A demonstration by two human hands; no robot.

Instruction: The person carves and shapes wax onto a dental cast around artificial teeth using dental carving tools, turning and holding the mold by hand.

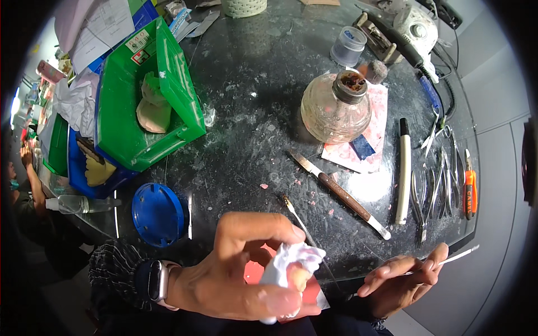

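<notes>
My left hand (224,283) is closed around a white plaster dental cast (280,266) with a pinkish, yellowish patch on it, pinched between thumb and fingers above the table's front edge. Behind and under the cast shows a flat red piece (255,270), mostly hidden by the hand. To the right, my right hand (406,283) grips a thin, pale-tipped dental hand instrument (462,255) that sticks out past the fingers to the right. Just beyond the cast lie a slim brush-like tool (296,213) and a wooden-handled wax knife (344,195).
A round glass burner (336,109) stands on a stained sheet, near a small clear jar (348,47). At right lie a white marker (403,173), several metal pliers (434,190) and an orange cutter (469,187). Green bin (120,129) and blue lid (158,215) sit left.
</notes>
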